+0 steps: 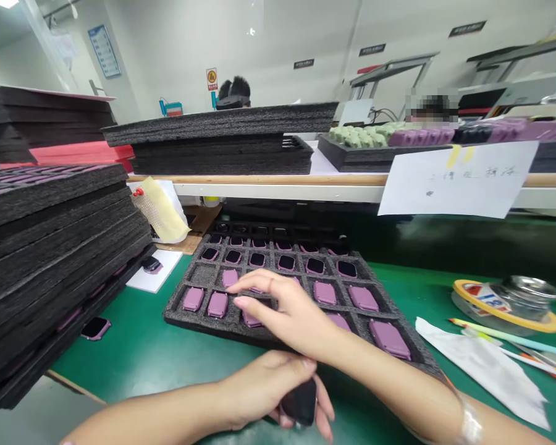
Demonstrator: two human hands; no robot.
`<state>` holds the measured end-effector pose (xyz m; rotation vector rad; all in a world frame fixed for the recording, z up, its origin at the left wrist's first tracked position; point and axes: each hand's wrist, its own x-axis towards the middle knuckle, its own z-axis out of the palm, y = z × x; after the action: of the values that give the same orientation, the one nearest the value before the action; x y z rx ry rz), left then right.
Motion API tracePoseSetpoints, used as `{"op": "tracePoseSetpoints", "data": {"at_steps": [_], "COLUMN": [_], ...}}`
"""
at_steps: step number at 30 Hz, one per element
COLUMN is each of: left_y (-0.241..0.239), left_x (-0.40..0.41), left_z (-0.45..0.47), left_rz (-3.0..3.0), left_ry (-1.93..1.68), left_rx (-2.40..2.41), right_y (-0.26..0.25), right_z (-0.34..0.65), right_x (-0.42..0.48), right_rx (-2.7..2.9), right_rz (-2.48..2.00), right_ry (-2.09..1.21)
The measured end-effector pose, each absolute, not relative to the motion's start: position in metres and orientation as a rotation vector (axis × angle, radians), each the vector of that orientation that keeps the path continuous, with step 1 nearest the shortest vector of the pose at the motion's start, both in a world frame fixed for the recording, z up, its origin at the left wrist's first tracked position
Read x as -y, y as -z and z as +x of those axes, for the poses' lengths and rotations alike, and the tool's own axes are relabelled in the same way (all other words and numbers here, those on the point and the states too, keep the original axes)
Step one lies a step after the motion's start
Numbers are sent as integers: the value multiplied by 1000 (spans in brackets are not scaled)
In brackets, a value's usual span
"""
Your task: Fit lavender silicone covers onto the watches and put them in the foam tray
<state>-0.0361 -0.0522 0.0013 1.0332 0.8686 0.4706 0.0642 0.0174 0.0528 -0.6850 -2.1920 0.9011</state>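
Observation:
A black foam tray [204, 275] lies on the green table in front of me, its pockets holding several pink watch bodies [217, 304], some face up with dark screens [286, 262]. My right hand [287, 312] reaches across to the left over the tray's near rows, fingers stretched out and apart, fingertips near a pink body. My left hand [271, 386] is below the tray's front edge, fingers curled round a small black object [299, 402] that I cannot name.
A tall stack of black foam trays [50, 247] stands at the left; two loose watch bodies [95, 327] lie beside it. Tape roll and metal tin [509, 300], paper and pens sit at right. A shelf [259, 180] with more trays runs behind; people sit beyond it.

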Motion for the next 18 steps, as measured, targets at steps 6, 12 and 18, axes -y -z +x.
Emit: {"op": "tracePoseSetpoints", "data": {"at_steps": [6, 12, 18], "left_y": [2, -5, -5], "left_x": [48, 41, 37], "left_z": [-34, -39, -41], "left_rz": [766, 519, 449], "left_ry": [-798, -865, -898], "left_rx": [-805, -629, -572], "right_y": [-48, -26, -26], "right_z": [124, 140, 133], "right_x": [7, 11, 9], "right_rx": [2037, 2242, 2161], "right_rz": [-675, -597, -547], "right_ry": [-820, -525, -472]}}
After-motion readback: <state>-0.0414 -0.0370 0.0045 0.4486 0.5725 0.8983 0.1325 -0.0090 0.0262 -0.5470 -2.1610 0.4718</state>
